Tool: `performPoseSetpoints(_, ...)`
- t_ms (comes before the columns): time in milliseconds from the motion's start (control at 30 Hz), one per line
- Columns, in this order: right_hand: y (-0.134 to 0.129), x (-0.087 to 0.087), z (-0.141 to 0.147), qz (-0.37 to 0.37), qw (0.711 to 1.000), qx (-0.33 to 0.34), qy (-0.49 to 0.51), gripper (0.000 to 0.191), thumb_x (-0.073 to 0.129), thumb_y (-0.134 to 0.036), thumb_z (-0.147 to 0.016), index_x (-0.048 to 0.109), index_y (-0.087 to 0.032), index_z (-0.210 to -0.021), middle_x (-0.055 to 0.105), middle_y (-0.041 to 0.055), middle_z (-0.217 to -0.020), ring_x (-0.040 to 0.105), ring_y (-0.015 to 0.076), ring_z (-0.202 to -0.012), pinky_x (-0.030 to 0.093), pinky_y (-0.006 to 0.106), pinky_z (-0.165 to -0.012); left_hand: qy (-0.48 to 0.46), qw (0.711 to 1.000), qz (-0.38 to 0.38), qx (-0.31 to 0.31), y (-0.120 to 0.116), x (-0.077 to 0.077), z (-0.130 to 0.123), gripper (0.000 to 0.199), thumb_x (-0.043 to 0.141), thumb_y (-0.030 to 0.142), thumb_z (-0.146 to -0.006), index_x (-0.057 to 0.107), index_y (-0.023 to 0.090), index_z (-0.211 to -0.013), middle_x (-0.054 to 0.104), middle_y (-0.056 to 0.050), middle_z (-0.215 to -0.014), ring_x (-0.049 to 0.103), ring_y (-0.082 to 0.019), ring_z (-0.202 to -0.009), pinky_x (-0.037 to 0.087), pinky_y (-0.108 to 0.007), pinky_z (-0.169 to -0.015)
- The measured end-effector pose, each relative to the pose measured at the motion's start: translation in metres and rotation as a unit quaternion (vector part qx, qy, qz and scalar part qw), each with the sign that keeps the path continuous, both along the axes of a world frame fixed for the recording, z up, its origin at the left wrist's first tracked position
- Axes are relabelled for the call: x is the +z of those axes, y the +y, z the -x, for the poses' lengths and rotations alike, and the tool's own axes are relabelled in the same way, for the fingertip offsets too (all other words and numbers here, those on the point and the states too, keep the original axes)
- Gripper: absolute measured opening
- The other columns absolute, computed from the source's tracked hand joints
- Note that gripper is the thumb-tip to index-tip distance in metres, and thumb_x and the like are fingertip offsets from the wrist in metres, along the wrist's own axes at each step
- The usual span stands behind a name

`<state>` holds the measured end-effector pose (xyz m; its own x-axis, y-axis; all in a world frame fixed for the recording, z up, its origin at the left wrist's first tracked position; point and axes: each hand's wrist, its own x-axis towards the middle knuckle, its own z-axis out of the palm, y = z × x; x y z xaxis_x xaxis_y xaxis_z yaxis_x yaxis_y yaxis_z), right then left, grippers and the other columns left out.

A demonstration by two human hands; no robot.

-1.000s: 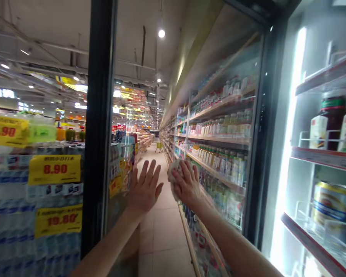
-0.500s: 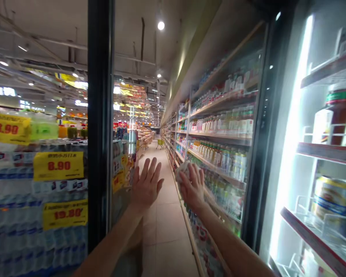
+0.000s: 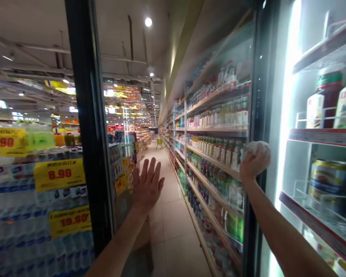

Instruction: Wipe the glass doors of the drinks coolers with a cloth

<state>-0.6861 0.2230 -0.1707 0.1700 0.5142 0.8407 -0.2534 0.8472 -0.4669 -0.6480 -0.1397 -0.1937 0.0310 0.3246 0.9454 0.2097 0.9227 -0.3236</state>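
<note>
White cloth (image 3: 261,148), three o'clock, clamped in my right hand (image 3: 251,165) by the black frame (image 3: 262,92), seemingly wiping; left hand (image 3: 146,187), seven o'clock, fingers apart; next stroke needs steady grip.

Price signs (image 3: 60,174) and bottle packs (image 3: 20,227) lie left of the left grip (image 3: 146,188), beyond an upright door post (image 3: 88,111), while an aisle (image 3: 173,215) runs ahead, a cart (image 3: 159,143) far along it. Stocked shelves (image 3: 216,130) stand between that grip and the right grip (image 3: 251,169), which holds a cloth (image 3: 260,149); cooler shelves (image 3: 323,137) bear bottles (image 3: 328,100) and cans (image 3: 328,179) to its right.
</note>
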Motion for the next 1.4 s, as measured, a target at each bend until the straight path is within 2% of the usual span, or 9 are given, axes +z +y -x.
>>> performPoseSetpoints(167,-0.094,-0.06,0.008,-0.165,0.985,0.033,-0.023,0.054,0.037,-0.022,-0.086,0.029,-0.019,-0.139,0.028,0.0176,-0.144,0.024,0.0296,-0.135,0.031,0.055,-0.101,0.008,1.0,0.0,-0.002,-0.001,0.001,0.001,0.062,0.047,0.028,-0.087,0.019,0.017,-0.142,0.038,-0.01,-0.139,0.017,-0.02,-0.137,0.008,-0.042,-0.113)
performPoseSetpoints(300,-0.089,-0.095,0.002,-0.301,0.948,0.063,-0.086,0.052,0.041,-0.02,-0.086,0.033,-0.027,-0.137,0.031,0.0118,-0.143,0.027,0.0274,-0.134,0.028,0.055,-0.104,0.017,1.0,0.001,-0.005,-0.002,0.001,0.002,0.062,0.047,0.028,-0.087,0.02,0.018,-0.142,0.038,-0.01,-0.139,0.017,-0.019,-0.136,0.007,-0.041,-0.114)
performPoseSetpoints(500,-0.025,-0.06,0.011,0.062,0.994,0.062,-0.063,0.052,0.026,-0.026,-0.089,0.03,-0.01,-0.139,0.032,0.0221,-0.141,0.024,0.0316,-0.135,0.025,0.061,-0.103,0.01,1.0,-0.002,0.001,-0.001,0.001,0.004,0.062,0.046,0.027,-0.087,0.019,0.017,-0.142,0.037,-0.011,-0.139,0.016,-0.02,-0.137,0.006,-0.041,-0.114)
performPoseSetpoints(633,-0.111,-0.058,0.003,-0.137,0.984,0.1,-0.047,0.054,0.034,-0.021,-0.087,0.026,-0.022,-0.141,0.021,0.0134,-0.148,0.018,0.0273,-0.138,0.027,0.054,-0.105,0.01,1.0,0.0,-0.006,-0.002,0.001,0.007,0.063,0.047,0.028,-0.087,0.019,0.017,-0.142,0.036,-0.011,-0.14,0.016,-0.021,-0.136,0.007,-0.042,-0.113)
performPoseSetpoints(800,-0.186,-0.087,-0.016,-0.461,0.873,0.13,-0.094,0.056,0.044,-0.013,-0.081,0.039,-0.033,-0.132,0.034,0.0036,-0.144,0.021,0.0234,-0.137,0.022,0.049,-0.109,0.005,1.0,-0.001,-0.017,-0.005,0.002,0.009,0.063,0.048,0.03,-0.086,0.02,0.018,-0.142,0.035,-0.01,-0.14,0.018,-0.021,-0.136,0.009,-0.041,-0.113)
performPoseSetpoints(900,-0.137,-0.084,-0.007,-0.37,0.921,0.089,-0.084,0.055,0.041,-0.012,-0.082,0.038,-0.032,-0.133,0.036,0.0062,-0.143,0.023,0.0227,-0.136,0.022,0.051,-0.108,-0.012,1.0,-0.005,-0.013,-0.004,0.001,0.009,0.062,0.047,0.03,-0.087,0.02,0.019,-0.142,0.035,-0.01,-0.141,0.016,-0.02,-0.137,0.007,-0.041,-0.113)
performPoseSetpoints(1067,-0.079,-0.045,0.011,-0.01,0.997,0.051,-0.065,0.052,0.032,-0.024,-0.088,0.028,-0.017,-0.14,0.029,0.0196,-0.144,0.024,0.0305,-0.135,0.025,0.059,-0.102,-0.014,1.0,-0.007,-0.013,-0.003,-0.001,0.011,0.06,0.044,0.029,-0.088,0.021,0.017,-0.142,0.035,-0.01,-0.141,0.015,-0.021,-0.137,0.005,-0.043,-0.113)
performPoseSetpoints(1267,-0.186,-0.058,-0.014,-0.373,0.919,0.103,-0.075,0.056,0.04,-0.012,-0.082,0.036,-0.031,-0.135,0.037,0.0078,-0.141,0.021,0.0241,-0.137,0.023,0.051,-0.107,-0.001,1.0,-0.004,-0.017,-0.006,0.0,0.013,0.06,0.044,0.031,-0.088,0.021,0.018,-0.142,0.034,-0.01,-0.141,0.019,-0.022,-0.136,0.009,-0.043,-0.113)
performPoseSetpoints(1400,-0.166,-0.08,-0.013,-0.422,0.897,0.096,-0.091,0.051,0.044,-0.012,-0.079,0.046,-0.034,-0.126,0.045,0.0045,-0.135,0.028,0.0225,-0.134,0.019,0.052,-0.109,0.004,1.0,0.001,-0.011,-0.006,0.001,0.011,0.062,0.046,0.03,-0.087,0.02,0.017,-0.142,0.036,-0.01,-0.14,0.018,-0.021,-0.136,0.009,-0.042,-0.113)
